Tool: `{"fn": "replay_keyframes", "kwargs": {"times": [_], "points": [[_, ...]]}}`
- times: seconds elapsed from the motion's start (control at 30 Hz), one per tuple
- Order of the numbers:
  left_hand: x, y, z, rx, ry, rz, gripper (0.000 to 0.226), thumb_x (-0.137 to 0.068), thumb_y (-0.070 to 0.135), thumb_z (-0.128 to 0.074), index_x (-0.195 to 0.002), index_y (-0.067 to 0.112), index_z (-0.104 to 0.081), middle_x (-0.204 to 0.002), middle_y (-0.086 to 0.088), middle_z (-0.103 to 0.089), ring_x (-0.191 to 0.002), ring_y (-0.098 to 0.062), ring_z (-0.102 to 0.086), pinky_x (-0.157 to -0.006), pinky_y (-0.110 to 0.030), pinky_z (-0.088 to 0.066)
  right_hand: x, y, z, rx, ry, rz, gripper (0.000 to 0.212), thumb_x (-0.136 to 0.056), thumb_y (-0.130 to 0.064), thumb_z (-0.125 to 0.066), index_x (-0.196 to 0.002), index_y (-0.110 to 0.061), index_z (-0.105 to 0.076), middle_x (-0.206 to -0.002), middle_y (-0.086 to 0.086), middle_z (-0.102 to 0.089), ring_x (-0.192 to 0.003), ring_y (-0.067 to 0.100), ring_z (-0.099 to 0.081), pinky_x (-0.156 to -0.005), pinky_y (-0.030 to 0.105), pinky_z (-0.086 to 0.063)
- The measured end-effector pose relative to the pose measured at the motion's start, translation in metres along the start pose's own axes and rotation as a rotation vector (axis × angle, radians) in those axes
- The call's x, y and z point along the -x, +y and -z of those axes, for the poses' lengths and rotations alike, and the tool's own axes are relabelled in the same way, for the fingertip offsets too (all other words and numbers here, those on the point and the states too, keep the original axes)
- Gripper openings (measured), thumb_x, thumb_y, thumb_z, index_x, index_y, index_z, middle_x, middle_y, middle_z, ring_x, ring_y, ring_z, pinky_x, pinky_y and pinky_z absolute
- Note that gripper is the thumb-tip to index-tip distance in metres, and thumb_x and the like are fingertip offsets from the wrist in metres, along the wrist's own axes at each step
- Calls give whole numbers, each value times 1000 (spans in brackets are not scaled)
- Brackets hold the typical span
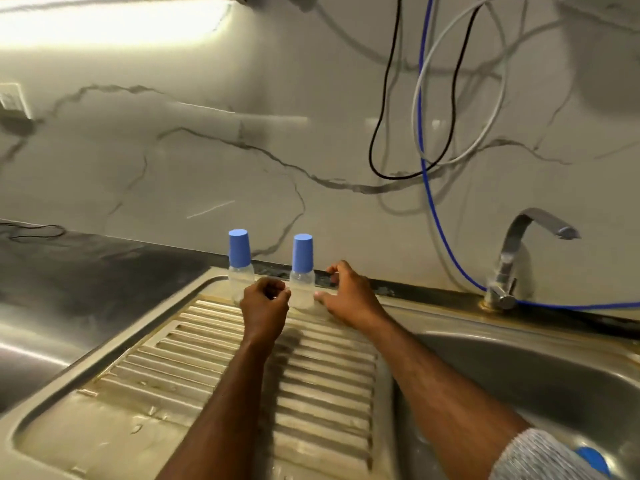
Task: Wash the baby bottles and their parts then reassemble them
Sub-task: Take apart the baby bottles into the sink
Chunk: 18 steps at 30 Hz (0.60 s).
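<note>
Two clear baby bottles with blue caps stand upright at the far end of the ribbed steel drainboard [214, 358]. The left bottle [239, 261] is partly hidden behind my left hand [265, 306], whose fingers are curled and hold nothing I can see. The right bottle [302, 271] stands between my two hands. My right hand [349, 294] is spread just to the right of that bottle, thumb near its base, fingers relaxed and apart from it.
A steel sink basin [540, 368] lies to the right, with a chrome tap [516, 258] at its back. Black, white and blue cables [426, 133] hang down the marble wall. A dark counter [86, 271] lies to the left.
</note>
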State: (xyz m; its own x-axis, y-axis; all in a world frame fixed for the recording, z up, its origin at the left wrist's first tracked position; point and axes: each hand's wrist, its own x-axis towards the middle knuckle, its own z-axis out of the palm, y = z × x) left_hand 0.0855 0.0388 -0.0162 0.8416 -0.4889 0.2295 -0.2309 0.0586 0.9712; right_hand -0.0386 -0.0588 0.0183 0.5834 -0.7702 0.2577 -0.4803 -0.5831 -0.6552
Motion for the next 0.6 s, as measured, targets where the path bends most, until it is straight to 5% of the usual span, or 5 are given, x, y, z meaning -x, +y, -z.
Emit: {"fn": "replay_keyframes", "kwargs": {"times": [0.13,0.3,0.43,0.6], "points": [[-10,-15,0,-5,50,44,10,-91,3,-70,-99,10,-69,-92,-11,-71,-87,-29,-70,-87,-49,-59,-31,-15,-29,-22,-2,-55,75,-83,-41,-78,-142,-21,-36,-141,6,-55,-125,27,-55,-102,46,-48],[-10,-20,-9,-10,27,27,9,-88,5,-73,-96,10,-70,-87,-9,-72,-84,-28,-71,-86,-50,-59,-47,-22,-55,-109,87,-126,47,-86,-38,-74,-124,-22,-51,-120,2,-66,-105,25,-63,-94,48,-51],[-7,-20,-11,-19,15,4,8,-88,6,-73,-94,10,-70,-86,-9,-71,-83,-29,-70,-85,-50,-58,-38,-13,-47,-259,123,-125,50,-87,-33,-77,-128,-18,-53,-121,1,-66,-100,19,-62,-91,40,-52],[14,-13,-31,-79,-127,-91,5,-89,3,-69,-90,7,-72,-83,-9,-71,-78,-30,-69,-81,-47,-58,7,9,8,-373,171,-115,52,-88,-33,-76,-130,-19,-49,-111,-4,-59,-84,5,-57,-66,20,-42]]}}
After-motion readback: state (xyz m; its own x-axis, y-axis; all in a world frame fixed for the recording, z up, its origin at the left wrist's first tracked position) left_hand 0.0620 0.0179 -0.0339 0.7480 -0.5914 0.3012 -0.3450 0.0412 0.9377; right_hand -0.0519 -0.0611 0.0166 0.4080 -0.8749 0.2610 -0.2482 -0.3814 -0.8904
